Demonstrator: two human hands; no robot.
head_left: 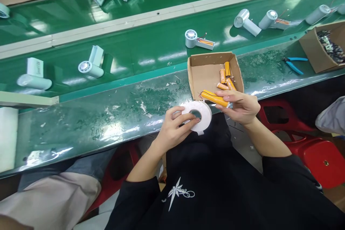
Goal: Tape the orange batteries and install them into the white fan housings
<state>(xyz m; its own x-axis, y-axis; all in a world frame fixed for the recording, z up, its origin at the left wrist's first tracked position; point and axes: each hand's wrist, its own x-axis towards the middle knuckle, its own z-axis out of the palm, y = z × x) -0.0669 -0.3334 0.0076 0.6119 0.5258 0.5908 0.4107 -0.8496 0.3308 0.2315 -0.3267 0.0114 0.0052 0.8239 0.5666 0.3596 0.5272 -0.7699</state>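
Note:
A roll of white tape (205,116) is gripped by my left hand (176,125), with fingers reaching into its core. A short tape end hangs from the roll's lower edge. My right hand (241,107) pinches an orange cylindrical battery pack (214,97) with a dark wire along it, held tilted just right of the roll. Behind both hands is an open cardboard box (206,73) on the bench edge. Several more orange battery packs (228,69) lie in its right side.
Pale blue handheld fan bodies (191,38) lie along the green conveyor belt (151,39), some with wires showing. Blue-handled pliers (295,64) and a box of small dark parts (320,55) are at the right. Red stools (323,160) and other seated people flank me.

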